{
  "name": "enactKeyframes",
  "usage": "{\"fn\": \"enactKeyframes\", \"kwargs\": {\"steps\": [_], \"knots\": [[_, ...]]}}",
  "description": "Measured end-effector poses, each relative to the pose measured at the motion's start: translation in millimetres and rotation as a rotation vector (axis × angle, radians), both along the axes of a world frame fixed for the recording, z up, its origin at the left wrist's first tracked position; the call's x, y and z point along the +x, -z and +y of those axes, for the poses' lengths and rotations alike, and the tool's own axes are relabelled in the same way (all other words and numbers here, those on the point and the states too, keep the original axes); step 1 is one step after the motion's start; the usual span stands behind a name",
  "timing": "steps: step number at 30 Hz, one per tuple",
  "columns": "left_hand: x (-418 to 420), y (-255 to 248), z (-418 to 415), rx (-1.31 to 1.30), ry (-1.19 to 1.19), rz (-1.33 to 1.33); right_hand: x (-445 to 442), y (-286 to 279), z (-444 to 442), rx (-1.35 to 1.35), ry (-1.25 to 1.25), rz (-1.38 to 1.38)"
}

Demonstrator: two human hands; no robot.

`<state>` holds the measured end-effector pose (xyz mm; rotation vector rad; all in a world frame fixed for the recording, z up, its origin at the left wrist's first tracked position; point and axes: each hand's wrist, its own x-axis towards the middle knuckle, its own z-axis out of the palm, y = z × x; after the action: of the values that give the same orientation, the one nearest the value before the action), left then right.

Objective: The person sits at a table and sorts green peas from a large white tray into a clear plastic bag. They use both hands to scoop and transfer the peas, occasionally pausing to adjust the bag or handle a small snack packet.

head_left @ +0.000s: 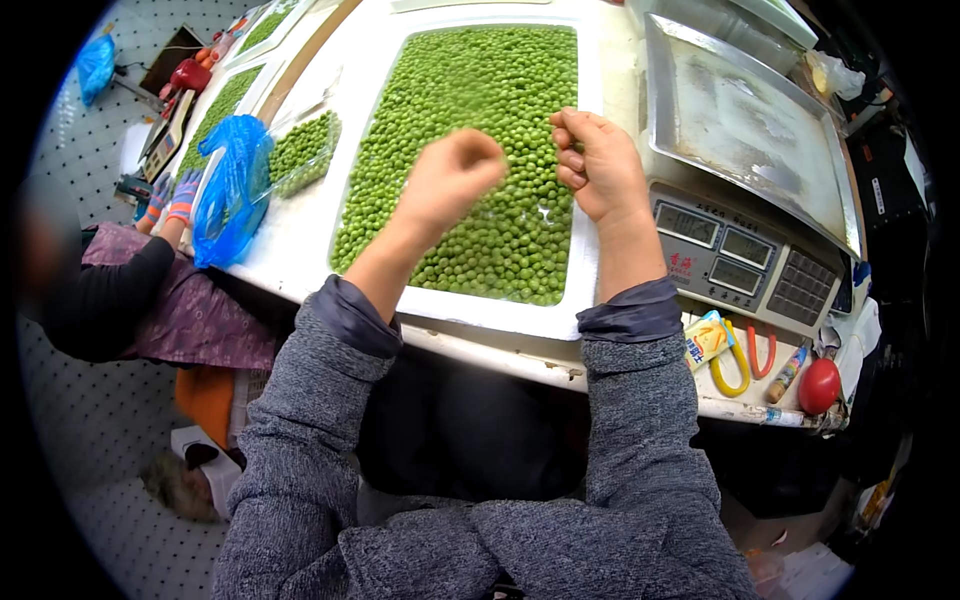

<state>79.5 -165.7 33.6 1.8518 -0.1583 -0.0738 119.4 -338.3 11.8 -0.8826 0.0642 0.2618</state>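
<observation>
A white foam tray (589, 67) full of shelled green peas (480, 82) lies in front of me on the table. Over the middle of the peas is my left hand (457, 172), blurred, its fingers curled towards the thumb; whether anything is between them cannot be told. My right hand (600, 161) is above the tray's right edge, fingertips bent in against the thumb, and what it may pinch is too small to tell. Left of the tray stand a clear plastic box of peas (300, 154) and a blue plastic bag (232, 187).
At right is a digital scale (742, 255) with a metal pan (750, 112); before it lie yellow-handled scissors (731, 360), a red round object (819, 386) and a packet (706, 341). A co-worker in striped gloves (182, 196) is at the left, beside another pea tray (262, 79).
</observation>
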Motion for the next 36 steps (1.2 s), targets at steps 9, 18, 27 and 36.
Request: {"fn": "enactKeyframes", "kwargs": {"steps": [9,18,27,36], "knots": [[-31.7,-1.1,-23.8,-1.083,-0.329,0.596,-17.1,-3.8,29.4,0.011,-0.185,-0.247],[-38.3,17.1,-36.7,-1.444,-0.483,0.493,-37.5,-12.6,49.9,-0.526,-0.311,-0.681],[-59.3,33.3,-29.9,-1.622,-0.526,0.573,-27.4,5.6,48.4,-0.246,-0.001,-0.378],[-78.1,7.7,-28.1,-1.662,-0.424,0.514,-26.5,28.0,53.8,-1.448,0.043,-1.058]]}}
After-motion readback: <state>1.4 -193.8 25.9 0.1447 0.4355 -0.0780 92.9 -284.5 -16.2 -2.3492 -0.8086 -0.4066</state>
